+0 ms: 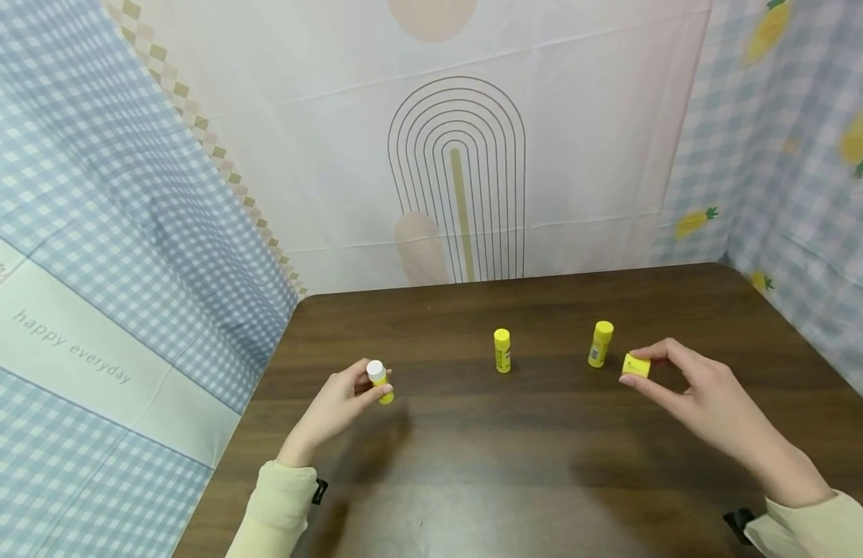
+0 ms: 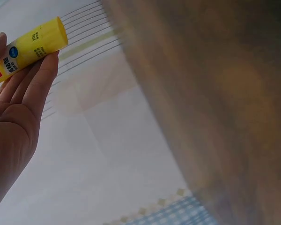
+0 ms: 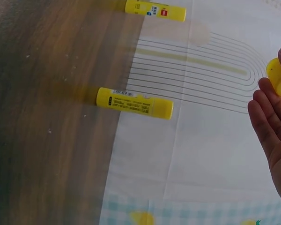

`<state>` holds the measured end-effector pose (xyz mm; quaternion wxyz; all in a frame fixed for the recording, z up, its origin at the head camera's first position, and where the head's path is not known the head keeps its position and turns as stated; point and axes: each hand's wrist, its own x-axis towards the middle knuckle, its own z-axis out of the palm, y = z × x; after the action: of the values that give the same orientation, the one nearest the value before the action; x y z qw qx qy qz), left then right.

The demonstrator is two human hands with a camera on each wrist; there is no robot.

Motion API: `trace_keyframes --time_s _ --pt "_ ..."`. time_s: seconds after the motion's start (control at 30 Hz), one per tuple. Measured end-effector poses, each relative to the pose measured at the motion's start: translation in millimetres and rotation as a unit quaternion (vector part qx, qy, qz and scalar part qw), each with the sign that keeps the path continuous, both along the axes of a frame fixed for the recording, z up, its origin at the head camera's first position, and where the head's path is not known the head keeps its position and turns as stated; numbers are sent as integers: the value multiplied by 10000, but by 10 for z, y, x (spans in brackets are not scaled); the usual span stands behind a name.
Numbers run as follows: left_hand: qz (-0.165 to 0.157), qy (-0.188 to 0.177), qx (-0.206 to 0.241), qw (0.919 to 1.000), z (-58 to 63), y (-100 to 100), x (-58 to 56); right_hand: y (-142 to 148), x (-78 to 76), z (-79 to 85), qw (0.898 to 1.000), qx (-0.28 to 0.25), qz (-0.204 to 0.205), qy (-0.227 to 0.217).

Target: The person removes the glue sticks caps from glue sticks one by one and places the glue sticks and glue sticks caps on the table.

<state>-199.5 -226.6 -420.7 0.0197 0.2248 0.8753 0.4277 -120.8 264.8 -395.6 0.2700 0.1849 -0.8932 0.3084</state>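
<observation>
My left hand (image 1: 344, 403) pinches a yellow glue stick (image 1: 383, 387) whose white top shows uncapped. In the left wrist view the printed body of that glue stick (image 2: 35, 44) is held between thumb and fingers, above the table. A small yellow cap (image 1: 636, 365) is pinched by the thumb and fingertips of my right hand (image 1: 710, 395); in the right wrist view the cap (image 3: 279, 77) is partly cut off by the frame edge. Two capped glue sticks stand upright on the table: one in the middle (image 1: 502, 351), another (image 1: 600, 345) just left of my right hand.
The dark brown wooden table (image 1: 445, 449) reaches back to a white cloth (image 1: 320, 155) printed with arched lines. Blue checked cloth (image 1: 146, 178) hangs at the left, and checked cloth with pineapples (image 1: 787, 186) at the right.
</observation>
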Motion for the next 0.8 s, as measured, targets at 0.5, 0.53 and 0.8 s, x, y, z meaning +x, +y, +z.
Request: trace_keyframes --time_s 0.5,0.53,0.8 --pt "-460 -638 -287 9965 -323 -68 -26 136 65 -61 9991 -78 -200 371" --pt "-503 -643 -322 9961 -334 -72 -25 148 68 -60 9989 -61 -211 412" --pt "-463 -613 -320 9965 -410 -130 -34 241 99 -21 9984 -6 -434 370"
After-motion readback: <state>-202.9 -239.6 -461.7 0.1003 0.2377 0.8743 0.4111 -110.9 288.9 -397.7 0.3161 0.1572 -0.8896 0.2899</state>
